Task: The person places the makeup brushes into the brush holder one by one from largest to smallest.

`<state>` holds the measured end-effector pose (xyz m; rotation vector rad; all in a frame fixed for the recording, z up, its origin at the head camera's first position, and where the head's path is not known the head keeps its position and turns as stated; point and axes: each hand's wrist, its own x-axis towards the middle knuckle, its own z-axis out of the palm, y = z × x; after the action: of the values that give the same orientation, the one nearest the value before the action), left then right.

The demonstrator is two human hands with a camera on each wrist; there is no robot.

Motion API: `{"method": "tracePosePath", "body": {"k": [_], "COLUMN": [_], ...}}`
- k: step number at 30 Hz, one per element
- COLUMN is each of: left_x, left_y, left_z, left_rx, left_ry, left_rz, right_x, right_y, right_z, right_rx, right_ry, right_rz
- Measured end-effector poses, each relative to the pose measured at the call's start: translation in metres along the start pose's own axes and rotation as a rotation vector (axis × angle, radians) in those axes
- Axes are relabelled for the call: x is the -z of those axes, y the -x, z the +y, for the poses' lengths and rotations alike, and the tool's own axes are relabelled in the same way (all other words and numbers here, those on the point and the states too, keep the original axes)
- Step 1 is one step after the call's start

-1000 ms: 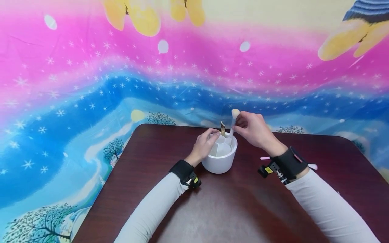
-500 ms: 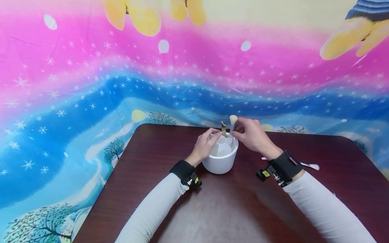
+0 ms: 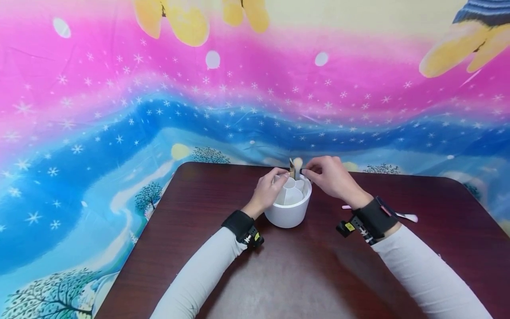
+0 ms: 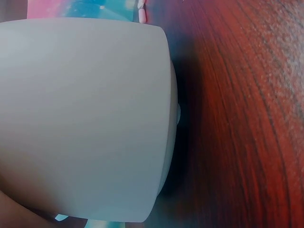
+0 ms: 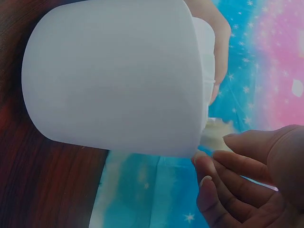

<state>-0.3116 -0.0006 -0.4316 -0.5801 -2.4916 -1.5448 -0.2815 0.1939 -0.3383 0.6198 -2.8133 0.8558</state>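
A white round brush holder [image 3: 287, 217] with inner compartments stands on the table; its smooth side fills much of the left wrist view. My left hand [image 3: 268, 188] holds its left rim, fingers curled over the top. In the holder's back part, a makeup brush [image 3: 298, 163] with pale bristles stands upright beside a gold-coloured piece [image 3: 292, 168]. Just right of that brush is my right hand [image 3: 332, 177], loosely bent at the rim. From the right wrist, its thumb and fingers [image 5: 247, 175] are close to the bristles, with nothing gripped between them.
To the right, a brush with a pale head [image 3: 409, 217] lies on the dark wooden table [image 3: 223, 274]; a pink end [image 3: 345, 207] shows left of the right wristband, which covers the stretch between. A colourful patterned cloth [image 3: 255, 88] hangs behind the table.
My right hand has lowered the makeup brush into the holder and let go of it. The brush now leans left beside the gold-coloured piece. The left hand has stayed in place.
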Motion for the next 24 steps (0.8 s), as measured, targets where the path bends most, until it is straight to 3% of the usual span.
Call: {"method": "tracePosePath", "body": {"k": [6,14,18,24], "left_x": [-0.007,-0.009,-0.006,-0.001], "left_y": [0.000,-0.006,-0.006,-0.001], "left_z": [0.001,0.003,0.004,-0.001], "left_rx": [-0.016,-0.028,-0.028,-0.004], "left_ry": [0.000,0.014,0.026,0.046], "left_rz": [-0.013,-0.020,-0.030,-0.030], "right_x": [0.015,0.052,0.068,0.076], "right_y": [0.010,0.030,0.044,0.067], "right_z": [0.008,0.022,0.035,0.062], "right_rx": [-0.031,-0.038,-0.064,-0.142], "right_ry": [0.015,0.072,0.111,0.125], "right_rz": [0.056,0.087,0.073,0.003]}}
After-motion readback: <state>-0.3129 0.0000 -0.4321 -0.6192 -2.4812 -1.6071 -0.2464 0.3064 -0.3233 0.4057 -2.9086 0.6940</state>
